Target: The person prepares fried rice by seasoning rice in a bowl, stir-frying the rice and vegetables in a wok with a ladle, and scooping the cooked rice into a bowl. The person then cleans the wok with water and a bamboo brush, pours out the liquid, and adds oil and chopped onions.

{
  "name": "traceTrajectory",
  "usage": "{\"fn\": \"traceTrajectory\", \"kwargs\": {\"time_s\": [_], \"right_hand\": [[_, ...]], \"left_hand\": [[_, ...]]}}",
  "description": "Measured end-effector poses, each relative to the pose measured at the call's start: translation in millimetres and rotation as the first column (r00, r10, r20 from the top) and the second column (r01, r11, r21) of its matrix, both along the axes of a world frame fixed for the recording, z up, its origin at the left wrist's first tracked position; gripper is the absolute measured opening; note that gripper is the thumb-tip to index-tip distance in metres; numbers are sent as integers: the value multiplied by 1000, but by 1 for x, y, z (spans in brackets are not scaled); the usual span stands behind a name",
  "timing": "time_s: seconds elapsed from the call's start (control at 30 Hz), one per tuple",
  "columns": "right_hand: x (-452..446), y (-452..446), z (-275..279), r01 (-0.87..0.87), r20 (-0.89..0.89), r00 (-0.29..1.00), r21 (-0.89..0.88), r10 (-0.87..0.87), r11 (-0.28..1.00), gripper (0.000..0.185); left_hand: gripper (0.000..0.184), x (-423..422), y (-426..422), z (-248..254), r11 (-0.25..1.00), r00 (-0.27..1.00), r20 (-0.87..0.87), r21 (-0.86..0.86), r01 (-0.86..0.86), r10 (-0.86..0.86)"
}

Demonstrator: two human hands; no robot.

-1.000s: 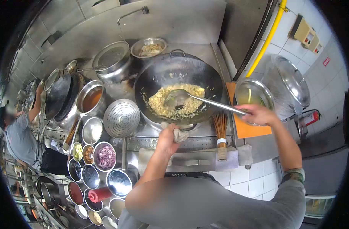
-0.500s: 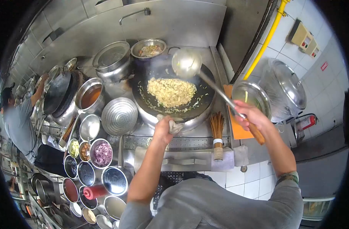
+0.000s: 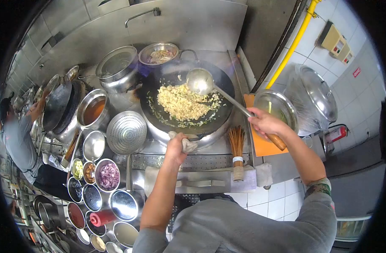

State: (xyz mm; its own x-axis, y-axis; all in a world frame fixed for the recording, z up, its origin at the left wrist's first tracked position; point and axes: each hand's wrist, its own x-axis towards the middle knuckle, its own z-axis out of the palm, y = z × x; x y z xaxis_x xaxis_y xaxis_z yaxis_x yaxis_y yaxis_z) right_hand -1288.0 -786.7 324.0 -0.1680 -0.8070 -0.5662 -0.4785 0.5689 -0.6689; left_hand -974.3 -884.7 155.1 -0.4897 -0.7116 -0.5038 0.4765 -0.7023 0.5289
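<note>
A large dark wok (image 3: 159, 122) sits on the stove and holds a heap of yellowish rice-like food (image 3: 182, 102). My left hand (image 3: 176, 147) is closed around a folded cloth (image 3: 188, 145) at the wok's near handle. The fingers of my right hand (image 3: 266, 123) are wrapped round the handle of a long steel ladle (image 3: 200, 81). The ladle's bowl is at the upper right of the food, its wooden grip end pointing down to the right. Whether the bowl touches the food I cannot tell.
A perforated skimmer (image 3: 126, 132) lies left of the wok, near bowls of ingredients such as sliced onion (image 3: 108, 175). A bamboo brush (image 3: 236, 147) is at the front. A steel bowl (image 3: 275, 110) stands on an orange board (image 3: 260, 145). A co-worker (image 3: 22, 139) is at far left.
The ladle has lifted out of the food, swung up, then come lower over its upper right side. The food was gathered into a heap and has since spread to the right.
</note>
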Motion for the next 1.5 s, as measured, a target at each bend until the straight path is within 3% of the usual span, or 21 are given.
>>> {"fn": "traceTrajectory", "kwargs": {"time_s": [0.1,0.17,0.23,0.3,0.33,0.37,0.47,0.57,0.6,0.7,0.77,0.83,0.87,0.97,1.03,1.1,1.17,1.2,1.3,1.4,1.5], "right_hand": [[-19,0,-16,46,46,998,39,-48,998,56],[-45,-4,-72,-287,-389,909,-319,152,903,53],[-64,10,-80,-566,-628,743,-408,230,717,53],[-78,31,-13,-725,-708,629,-387,320,570,54],[-67,47,37,-519,-472,793,-192,385,833,57],[-59,59,68,-300,-209,925,107,316,948,61],[-79,62,29,-226,28,974,140,224,964,62],[-48,40,-13,-557,-559,758,-285,336,780,60],[-26,41,-4,-417,-631,724,-76,280,906,61],[-37,70,14,-513,-625,740,-289,247,808,63],[-62,86,17,-412,-378,873,-231,308,882,62],[-77,89,25,-291,-74,956,-130,283,948,61],[-49,77,62,-183,-124,972,144,202,972,57],[-34,59,20,-407,-327,884,-189,334,893,54],[-14,63,10,-490,-531,794,-269,297,829,48],[-10,83,-13,-521,-600,773,-418,205,744,45],[-6,97,-2,-222,-259,958,-409,121,885,46],[0,115,3,-83,-62,996,-305,67,949,46],[28,109,29,174,151,978,-214,-144,961,51],[20,98,37,183,88,982,-231,-167,956,50],[16,90,52,55,-128,988,-235,-87,970,47]], "left_hand": [[38,2,-2,3,1000,1000,20,-10,3,-3],[40,2,-3,-3,999,999,-10,-22,35,-35],[28,12,11,-7,999,998,-25,-3,53,-53],[30,27,23,5,991,991,19,-16,135,-135],[31,28,47,59,999,999,23,-3,41,-41],[32,24,71,108,999,998,34,11,-48,48],[33,11,66,79,996,999,30,88,11,-14],[36,10,57,13,997,994,87,-9,72,-71],[35,17,75,5,997,990,125,-44,68,-62],[31,46,135,30,997,985,169,-75,33,-20],[29,43,139,57,986,985,82,-83,-146,153],[36,60,93,71,995,996,-18,38,90,-89],[34,49,70,70,994,995,-30,41,101,-100],[30,27,57,63,999,992,123,24,38,-41],[29,30,76,53,998,971,241,57,-11,-3],[33,46,117,5,988,971,225,-113,108,-80],[35,53,143,47,986,992,123,-166,28,-8],[37,57,133,61,999,993,115,-37,5,0],[33,44,96,76,992,994,-73,-83,-90,84],[35,24,118,106,970,978,-29,-125,-210,208],[46,17,144,109,961,972,162,-246,-129,171]]}}
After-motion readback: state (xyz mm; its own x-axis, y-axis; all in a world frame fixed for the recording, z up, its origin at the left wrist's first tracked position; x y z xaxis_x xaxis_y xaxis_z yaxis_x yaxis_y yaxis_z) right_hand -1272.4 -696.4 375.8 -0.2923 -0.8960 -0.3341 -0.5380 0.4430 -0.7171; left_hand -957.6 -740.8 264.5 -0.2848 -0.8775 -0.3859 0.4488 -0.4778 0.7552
